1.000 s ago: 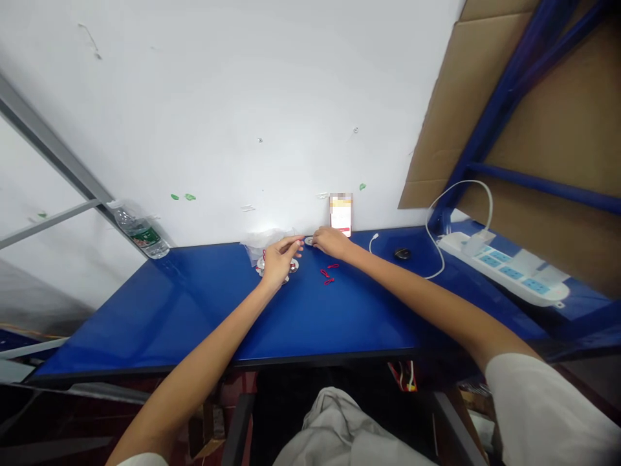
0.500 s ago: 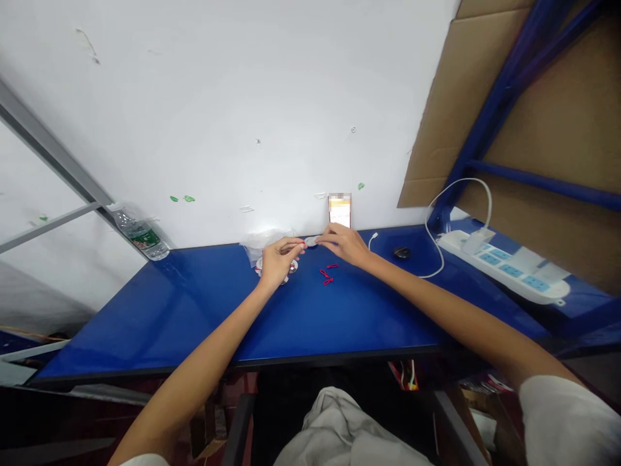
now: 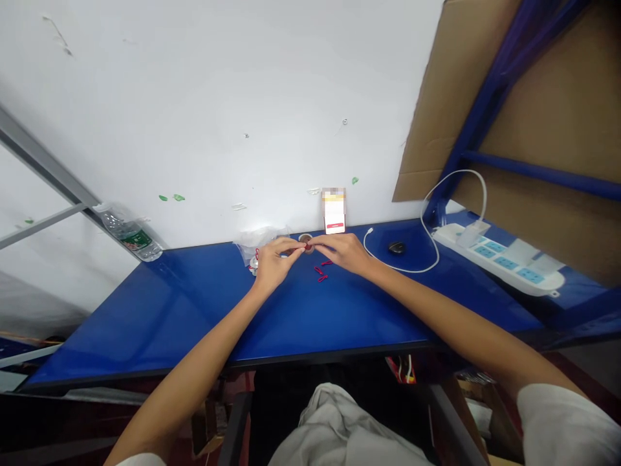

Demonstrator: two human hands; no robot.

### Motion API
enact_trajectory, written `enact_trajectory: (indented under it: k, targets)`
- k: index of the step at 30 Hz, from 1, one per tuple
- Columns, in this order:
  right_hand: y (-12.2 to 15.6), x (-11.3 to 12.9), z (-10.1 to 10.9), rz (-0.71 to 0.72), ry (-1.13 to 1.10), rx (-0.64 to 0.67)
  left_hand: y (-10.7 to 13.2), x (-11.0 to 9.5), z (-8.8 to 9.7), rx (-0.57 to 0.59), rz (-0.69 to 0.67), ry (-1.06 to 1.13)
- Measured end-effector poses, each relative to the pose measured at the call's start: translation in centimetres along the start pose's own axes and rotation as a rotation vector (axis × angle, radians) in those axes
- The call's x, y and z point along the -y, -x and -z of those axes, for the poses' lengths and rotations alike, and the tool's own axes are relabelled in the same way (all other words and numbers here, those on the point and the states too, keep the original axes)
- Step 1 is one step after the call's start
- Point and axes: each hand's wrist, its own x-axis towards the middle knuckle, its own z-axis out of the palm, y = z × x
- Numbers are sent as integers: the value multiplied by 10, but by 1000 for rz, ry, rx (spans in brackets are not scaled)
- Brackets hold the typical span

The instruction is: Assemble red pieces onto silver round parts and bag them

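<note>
A small round shiny disc stands between my two hands above the back of the blue table, partly covered by fingertips. My left hand pinches a thin red cord against the disc's front. From the other side, my right hand grips the disc's edge between thumb and fingers. The fingertips of both hands nearly meet, so how the cord passes the disc is hidden. Several red cord loops lie just below. Behind my left hand are a clear plastic bag and more discs, mostly covered.
A lit phone leans against the wall. On the right lie a white cable, a black mouse-like object and a white power strip. A plastic water bottle tilts at the table's left end.
My hands have come closer together, bringing the red cord and the disc into contact. The disc has turned and now looks darker. The whole view has shifted slightly.
</note>
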Motion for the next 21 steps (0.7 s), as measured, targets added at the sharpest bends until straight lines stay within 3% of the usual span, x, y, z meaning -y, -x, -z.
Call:
enact_trajectory:
  k: [8,13,21]
  targets:
    - [-1,9,-6,-20,-108,-51,1,-5,-3,-69,82,85]
    - [-1,10,-13,-121,-273,-44,2,-3,-6,-55,151,137]
    - [-1,11,-22,-241,-458,-90,1,1,-10,-58,363,357]
